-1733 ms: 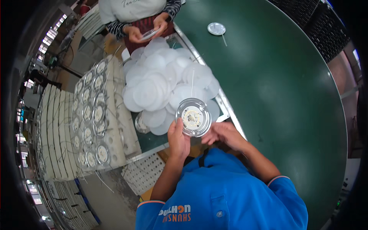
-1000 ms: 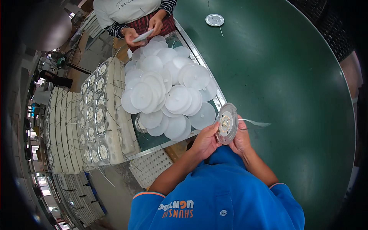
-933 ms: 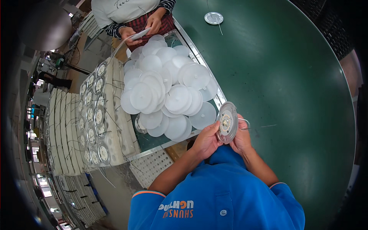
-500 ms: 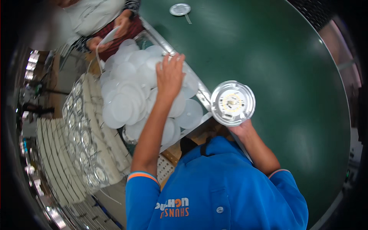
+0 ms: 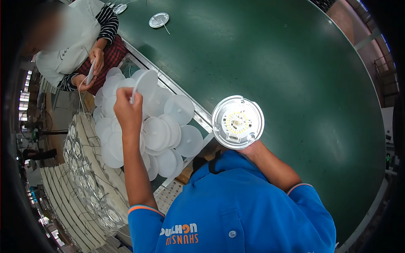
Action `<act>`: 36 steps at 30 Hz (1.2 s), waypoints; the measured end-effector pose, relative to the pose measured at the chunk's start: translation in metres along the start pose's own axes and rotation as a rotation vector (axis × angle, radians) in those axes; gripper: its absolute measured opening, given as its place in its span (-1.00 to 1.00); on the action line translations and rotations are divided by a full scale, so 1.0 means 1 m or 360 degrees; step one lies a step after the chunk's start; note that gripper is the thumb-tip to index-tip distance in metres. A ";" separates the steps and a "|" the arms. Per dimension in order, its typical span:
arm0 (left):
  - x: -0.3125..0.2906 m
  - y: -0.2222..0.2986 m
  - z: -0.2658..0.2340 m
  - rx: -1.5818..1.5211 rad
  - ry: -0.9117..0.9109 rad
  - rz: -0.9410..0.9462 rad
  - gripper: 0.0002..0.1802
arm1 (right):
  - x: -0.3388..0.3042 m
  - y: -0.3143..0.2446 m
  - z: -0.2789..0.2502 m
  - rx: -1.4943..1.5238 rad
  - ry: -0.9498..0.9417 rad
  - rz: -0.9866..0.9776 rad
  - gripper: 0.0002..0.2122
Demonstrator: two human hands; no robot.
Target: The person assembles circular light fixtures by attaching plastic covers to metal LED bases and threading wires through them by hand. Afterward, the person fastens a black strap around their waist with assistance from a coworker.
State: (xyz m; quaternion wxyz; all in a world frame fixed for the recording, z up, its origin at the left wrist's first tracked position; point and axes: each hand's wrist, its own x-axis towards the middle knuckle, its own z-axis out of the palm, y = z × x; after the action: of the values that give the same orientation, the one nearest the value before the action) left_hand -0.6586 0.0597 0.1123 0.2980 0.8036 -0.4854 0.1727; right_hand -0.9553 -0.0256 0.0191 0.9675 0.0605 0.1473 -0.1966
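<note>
My left hand [image 5: 128, 107] pinches the edge of a frosted white disc [image 5: 146, 83] and holds it tilted above a heap of similar discs [image 5: 157, 133]. The heap lies spread in overlapping layers at the left. At the green tabletop's near edge, my right hand [image 5: 252, 149] holds a round LED lamp base [image 5: 238, 122] from below. Its clear rim and the ring of small yellow LEDs on a white board face up. The fingers under the base are mostly hidden.
A co-worker's hands [image 5: 93, 69] hold a white part with a cable at the upper left. On the green table [image 5: 274, 71] lies a round lamp part [image 5: 158, 20] with a wire. Wired lamp parts rest on a pale padded stack [image 5: 99, 185] at the lower left.
My left hand has moved left over the heap and now has a disc lifted in its fingers. The lamp base in my right hand has shifted slightly left and down in view.
</note>
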 end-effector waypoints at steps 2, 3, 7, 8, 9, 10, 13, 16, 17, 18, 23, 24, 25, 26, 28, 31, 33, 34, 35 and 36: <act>-0.012 0.029 -0.008 -0.0461 0.0089 -0.0450 -0.89 | 0.004 0.000 0.003 0.0011 -0.0028 -0.0001 -0.61; -0.025 0.032 -0.010 -0.0709 0.0044 -0.0562 -0.90 | 0.006 0.004 0.006 0.0011 -0.0061 0.0033 -0.61; -0.073 0.058 0.008 -0.1490 -0.0067 -0.0973 -0.96 | 0.011 0.010 0.011 0.0000 -0.0165 0.0122 -0.62; -0.079 0.067 0.011 -0.1610 -0.0052 -0.1094 -0.96 | 0.012 0.009 0.010 -0.0010 -0.0189 0.0123 -0.63; -0.084 0.074 0.014 -0.1796 -0.0061 -0.1287 -0.92 | 0.013 0.009 0.009 -0.0014 -0.0216 0.0125 -0.63; -0.088 0.078 0.015 -0.1980 -0.0059 -0.1481 -0.82 | 0.014 0.009 0.011 -0.0050 -0.0219 0.0105 -0.63; -0.094 0.094 0.006 -0.2842 -0.0278 -0.1929 -0.57 | 0.017 0.008 0.013 -0.0212 -0.0108 -0.0029 -0.63; -0.100 0.095 -0.003 -0.3141 -0.0552 -0.1646 -0.33 | 0.022 0.009 0.017 -0.0176 -0.0143 0.0039 -0.63; -0.101 0.096 -0.006 -0.3141 -0.0545 -0.1652 -0.33 | 0.021 0.010 0.017 -0.0107 -0.0154 0.0086 -0.62; -0.100 0.098 -0.008 -0.3269 -0.0550 -0.1709 -0.29 | 0.021 0.010 0.019 -0.0111 -0.0154 0.0094 -0.62; -0.105 0.098 -0.005 -0.3623 -0.0616 -0.1794 -0.22 | 0.020 0.018 0.054 -0.0636 -0.0181 -0.0059 -0.72; -0.107 0.101 -0.006 -0.3536 -0.0552 -0.1813 -0.22 | 0.016 0.015 0.061 -0.0805 -0.0355 -0.0149 -0.78; -0.108 0.103 -0.009 -0.3449 -0.0488 -0.1832 -0.21 | 0.013 0.012 0.064 -0.0972 -0.0528 -0.0239 -0.84; -0.108 0.106 -0.012 -0.3449 -0.0480 -0.1822 -0.21 | 0.012 0.010 0.064 -0.1299 -0.0435 -0.0464 -0.93; -0.106 0.106 -0.014 -0.3451 -0.0388 -0.1410 -0.22 | 0.007 0.020 0.085 -0.1634 -0.0434 -0.0581 -0.95; -0.111 0.102 -0.010 -0.3417 -0.0168 -0.1571 -0.20 | 0.007 0.024 0.089 -0.2317 -0.0367 -0.0805 -0.97; -0.116 0.103 -0.009 -0.3365 -0.0193 -0.1468 -0.18 | 0.008 0.029 0.090 -0.2502 -0.0367 -0.0887 -0.97; -0.119 0.103 -0.010 -0.3308 -0.0222 -0.1364 -0.16 | 0.008 0.032 0.091 -0.2502 -0.0368 -0.0881 -0.97; -0.122 0.102 -0.009 -0.3306 -0.0219 -0.1367 -0.16 | 0.008 0.035 0.094 -0.2653 -0.0434 -0.0884 -0.97; -0.125 0.103 -0.007 -0.3265 -0.0293 -0.1218 -0.14 | 0.008 0.036 0.096 -0.2807 -0.0496 -0.0890 -0.97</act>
State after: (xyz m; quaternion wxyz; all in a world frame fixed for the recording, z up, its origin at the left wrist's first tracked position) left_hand -0.8078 0.1129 0.0791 0.8211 0.2812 -0.1373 -0.4774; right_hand -0.9088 -0.0122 0.1101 0.5905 -0.7593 0.1210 -0.2451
